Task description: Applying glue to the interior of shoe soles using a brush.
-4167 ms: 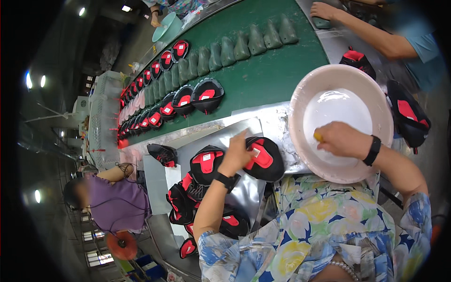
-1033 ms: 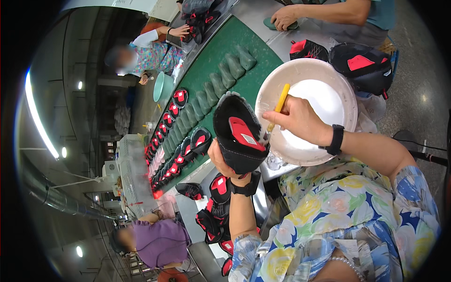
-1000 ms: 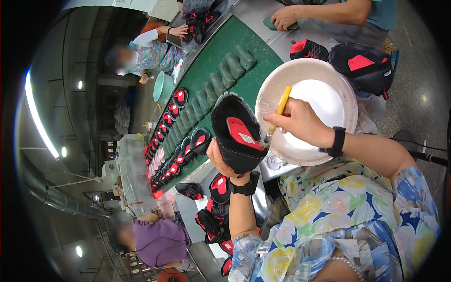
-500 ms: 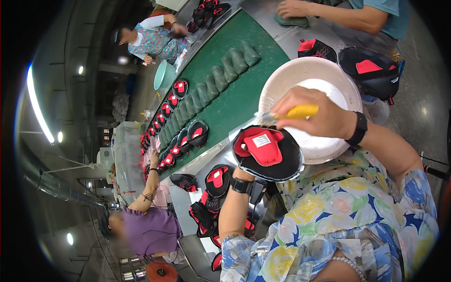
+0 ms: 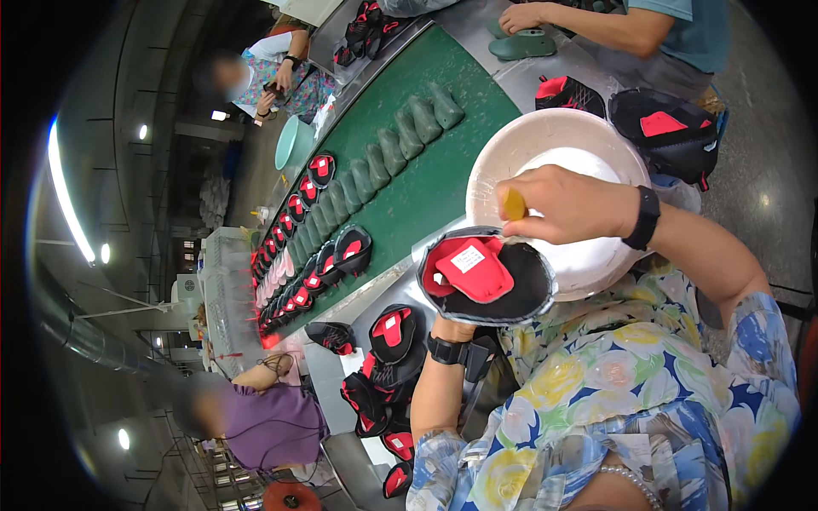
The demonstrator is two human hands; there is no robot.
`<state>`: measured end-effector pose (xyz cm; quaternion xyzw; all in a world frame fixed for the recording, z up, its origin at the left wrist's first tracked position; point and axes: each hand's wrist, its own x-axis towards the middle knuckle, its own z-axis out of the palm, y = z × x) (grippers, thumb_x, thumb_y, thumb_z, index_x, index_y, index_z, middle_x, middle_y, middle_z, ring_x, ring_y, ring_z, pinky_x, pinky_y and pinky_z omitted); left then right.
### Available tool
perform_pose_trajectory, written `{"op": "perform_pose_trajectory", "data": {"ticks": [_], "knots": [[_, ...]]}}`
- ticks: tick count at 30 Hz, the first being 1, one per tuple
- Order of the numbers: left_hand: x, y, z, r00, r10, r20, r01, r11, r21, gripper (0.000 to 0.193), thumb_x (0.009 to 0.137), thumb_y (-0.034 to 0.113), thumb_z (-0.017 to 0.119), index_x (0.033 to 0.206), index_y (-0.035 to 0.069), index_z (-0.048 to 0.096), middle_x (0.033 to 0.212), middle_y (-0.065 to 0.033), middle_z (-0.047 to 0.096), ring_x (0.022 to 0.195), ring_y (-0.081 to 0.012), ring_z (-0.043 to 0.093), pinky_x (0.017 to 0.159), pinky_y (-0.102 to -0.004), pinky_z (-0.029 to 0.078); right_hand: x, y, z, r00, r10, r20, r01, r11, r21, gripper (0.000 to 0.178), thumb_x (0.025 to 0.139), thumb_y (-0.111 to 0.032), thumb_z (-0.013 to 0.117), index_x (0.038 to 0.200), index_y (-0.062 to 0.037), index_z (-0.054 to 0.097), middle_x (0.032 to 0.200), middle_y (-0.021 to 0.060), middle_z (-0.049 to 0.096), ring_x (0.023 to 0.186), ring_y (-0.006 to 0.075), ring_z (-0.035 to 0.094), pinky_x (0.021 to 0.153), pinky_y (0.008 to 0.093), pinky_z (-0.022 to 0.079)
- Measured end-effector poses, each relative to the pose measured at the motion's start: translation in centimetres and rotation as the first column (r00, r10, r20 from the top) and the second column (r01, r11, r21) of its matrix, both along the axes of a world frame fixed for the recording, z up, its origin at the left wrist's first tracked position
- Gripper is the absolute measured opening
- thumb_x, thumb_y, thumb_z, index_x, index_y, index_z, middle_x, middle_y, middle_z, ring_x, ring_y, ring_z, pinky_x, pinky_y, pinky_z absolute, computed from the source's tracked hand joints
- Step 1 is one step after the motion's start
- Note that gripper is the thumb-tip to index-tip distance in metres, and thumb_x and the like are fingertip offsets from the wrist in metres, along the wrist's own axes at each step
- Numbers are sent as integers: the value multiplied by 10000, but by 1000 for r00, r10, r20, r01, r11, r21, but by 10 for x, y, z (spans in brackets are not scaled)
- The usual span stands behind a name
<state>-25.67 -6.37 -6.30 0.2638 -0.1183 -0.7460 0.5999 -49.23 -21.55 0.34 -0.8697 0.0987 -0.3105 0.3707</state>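
My left hand [image 5: 455, 330] holds up a black and red shoe upper [image 5: 530, 285] from beneath. Most of its fingers are hidden under the upper. The upper's open underside faces me, showing a red tongue with a white label. In my right hand [image 5: 569, 203], closed in a grip, is a brush with a yellow handle [image 5: 514, 204]. The brush end is down at the upper's rim, largely hidden. Just beyond that hand stands a pale pink basin [image 5: 492, 162] with white liquid [image 5: 588, 260] inside.
A green conveyor belt [image 5: 477, 68] carries rows of green shoe lasts [image 5: 390, 153] and shoe uppers [image 5: 351, 249]. More uppers [image 5: 394, 330] lie on a metal table left of my arm. Co-workers sit across the belt [image 5: 290, 72], at lower left [image 5: 273, 417] and upper right [image 5: 656, 34].
My right hand has turned the brush from lying sideways to pointing toward the upper's right rim. The left-hand co-worker's arm has drawn back from the belt. A far co-worker now handles a small dark item.
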Motion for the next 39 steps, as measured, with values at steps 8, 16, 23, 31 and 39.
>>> {"op": "perform_pose_trajectory", "data": {"ticks": [8, 16, 23, 31, 39], "knots": [[18, 3, -5, 902, 138, 410, -76, 984, -164, 567, 960, 255, 642, 1438, 18, 449, 1374, -172, 580, 1252, -288, 577, 1043, -421, 497, 13, 0, -4, 949, -82, 306, 108, 992, -68, 229, 874, -180, 715, 907, -27, 548, 776, 147, 619, 756, 359, 627, 679, 420, 481], [34, -1, -25, 555, 364, 748, -121, 925, -360, 594, 948, 253, 653, 1451, 21, 440, 1379, -174, 578, 1255, -296, 576, 1044, -423, 493, 9, -11, -6, 986, -113, 120, 114, 993, -1, 174, 870, -166, 712, 896, -32, 603, 836, 140, 642, 810, 340, 632, 727, 417, 481], [65, -14, -39, 162, 484, 860, -80, 875, -478, 617, 937, 252, 663, 1461, 23, 431, 1384, -176, 577, 1258, -302, 575, 1045, -424, 489, 21, -22, -18, 968, -237, 86, 226, 967, 122, 188, 857, -175, 747, 881, -45, 613, 803, 129, 655, 743, 325, 647, 692, 397, 501], [151, -44, -86, 292, 316, 903, -622, 780, -71, 196, 961, 144, 573, 1141, 70, 592, 947, -133, 680, 727, -247, 668, 602, -366, 529, 27, -21, -28, 960, -280, -16, 266, 892, 364, 160, 864, -133, 751, 897, -13, 651, 822, 100, 697, 759, 190, 687, 708, 314, 519], [282, -85, -140, 570, 524, 633, -622, 779, -84, 369, 964, -51, 476, 1263, 159, 431, 1057, -88, 633, 835, -208, 652, 665, -315, 580, 10, -25, -43, 908, -333, -253, 412, 816, 405, 106, 868, -76, 717, 884, -1, 643, 810, 78, 690, 765, 165, 677, 709, 279, 511]]}}
